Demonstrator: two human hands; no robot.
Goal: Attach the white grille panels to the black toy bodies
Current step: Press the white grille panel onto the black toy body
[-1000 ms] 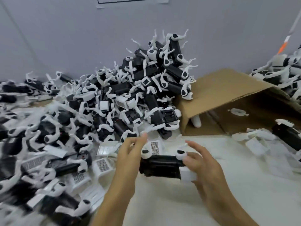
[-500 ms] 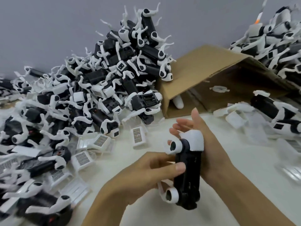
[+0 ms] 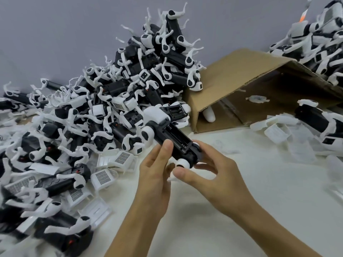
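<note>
Work surface is an off-white matte tabletop (image 3: 232, 210), backed at the far edge by a plain grey wall (image 3: 65, 34). Held above the near-centre of the table is a black plastic toy body with white rounded joints (image 3: 168, 135); its upturned face shows an open recessed compartment, and a white block sits at its far end. The long axis runs diagonally, near end toward lower right, far end pointing upper left toward the pile. The left hand (image 3: 155, 178) grips the body from the left, thumb pressed on its upper edge. The right hand (image 3: 209, 170) pinches the near end, thumb against a white joint and fingers curled behind. Just left of the hands lie loose white plastic grille panels with fine mesh squares (image 3: 118, 159). Beyond them rises a large heap of black-and-white toy bodies (image 3: 141, 84). A brown cardboard box tipped on its side (image 3: 241, 76) lies at right, far.
</note>
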